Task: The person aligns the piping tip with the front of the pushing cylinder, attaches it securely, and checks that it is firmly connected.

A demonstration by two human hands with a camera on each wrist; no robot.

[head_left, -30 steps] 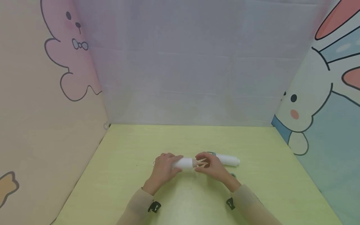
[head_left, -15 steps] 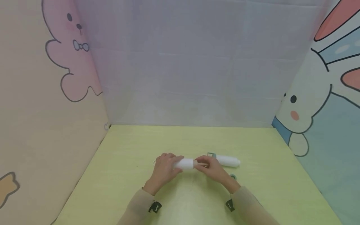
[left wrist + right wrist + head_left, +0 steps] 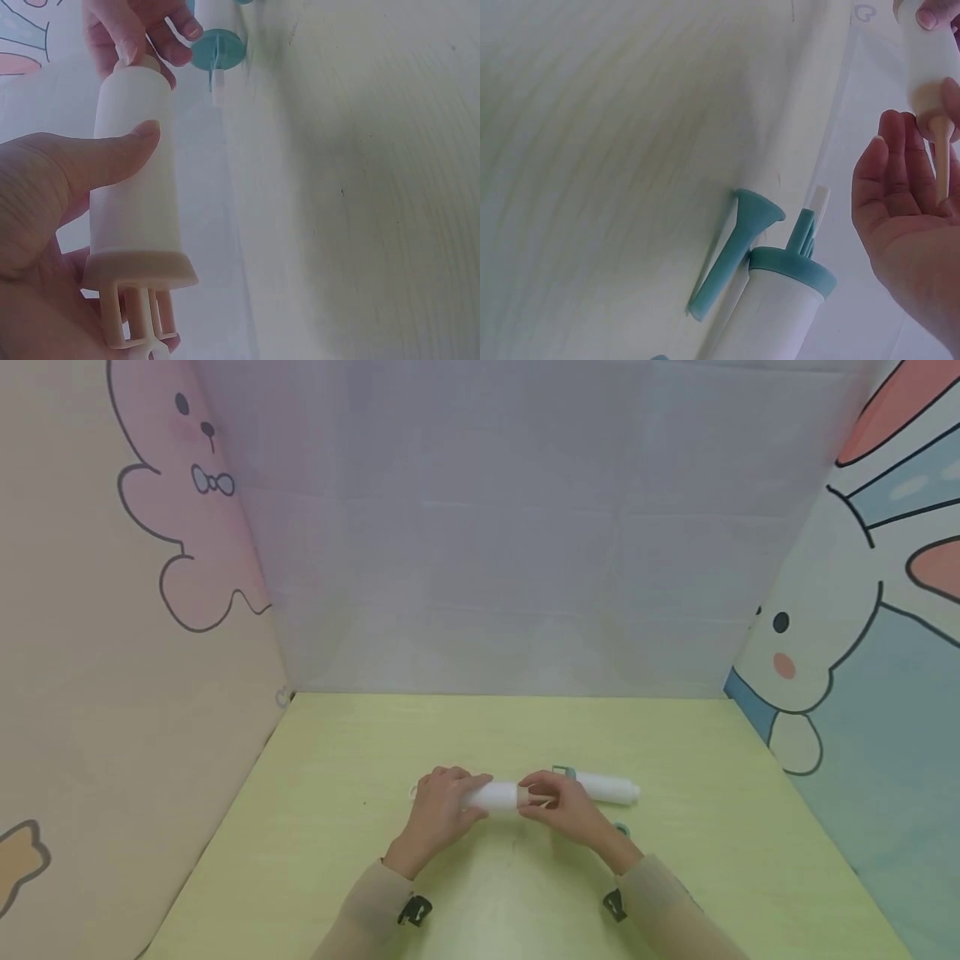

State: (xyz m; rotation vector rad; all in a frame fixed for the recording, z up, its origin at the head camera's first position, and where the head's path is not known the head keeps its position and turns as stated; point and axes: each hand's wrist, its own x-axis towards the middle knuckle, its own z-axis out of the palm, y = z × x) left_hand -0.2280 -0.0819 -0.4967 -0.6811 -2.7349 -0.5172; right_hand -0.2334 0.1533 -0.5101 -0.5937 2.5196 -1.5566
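Observation:
Over the middle of the table, my left hand (image 3: 440,810) grips a white tube (image 3: 497,796), which lies level. In the left wrist view, the thumb presses along its side, and a beige collar (image 3: 139,270) with slim prongs ends it at the near side. At the opposite end is a beige funnel-shaped piece (image 3: 940,161), its thin stem pointing into the palm of my right hand (image 3: 566,810). Thumb and fingers of that hand pinch the wide part of the piece against the tube's end. The hand partly covers the joint.
Just beyond my right hand lies a second white tube (image 3: 609,788) with a teal cap (image 3: 791,268). Beside it is a teal funnel-shaped piece (image 3: 735,247). Cartoon-printed side walls and a pale back curtain (image 3: 510,568) border the yellow table (image 3: 360,877).
My right fingers, spread around the stem at first, have drawn in onto the wide part of the beige piece. The tube has shifted very slightly to the right.

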